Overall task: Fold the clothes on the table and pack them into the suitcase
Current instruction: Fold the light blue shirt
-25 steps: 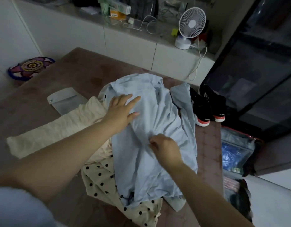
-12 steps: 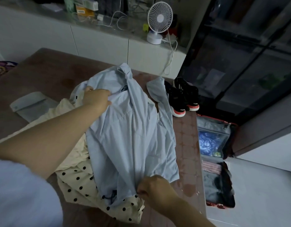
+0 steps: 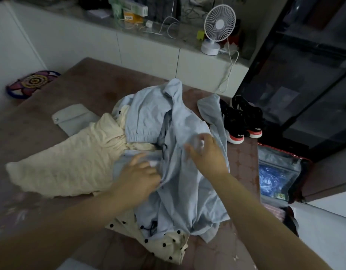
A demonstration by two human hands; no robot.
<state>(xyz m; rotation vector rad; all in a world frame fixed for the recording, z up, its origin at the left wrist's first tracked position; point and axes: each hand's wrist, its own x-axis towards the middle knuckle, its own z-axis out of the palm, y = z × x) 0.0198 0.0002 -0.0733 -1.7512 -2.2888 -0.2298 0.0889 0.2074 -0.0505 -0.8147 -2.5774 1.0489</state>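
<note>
Left hand [image 3: 141, 175] grabbed a fold of the light blue shirt [image 3: 180, 191] on the bench [image 3: 32, 133]; right hand [image 3: 209, 154] was on it too, grip too blurry to tell.

— How many garments on the table [image 3: 80, 90]?
— Three: one pale blue garment [image 3: 187, 191], one cream garment [image 3: 71, 164], one polka-dotted garment [image 3: 168, 248].
— Shoes?
— Two black shoes [image 3: 234, 121] (a matching pair). Also one grey pouch [image 3: 72, 118], one white fan [image 3: 218, 24], one suitcase [image 3: 275, 154], one patterned mat [image 3: 32, 82].
— Hands?
— Two: left hand [image 3: 139, 174], right hand [image 3: 209, 154].
</note>
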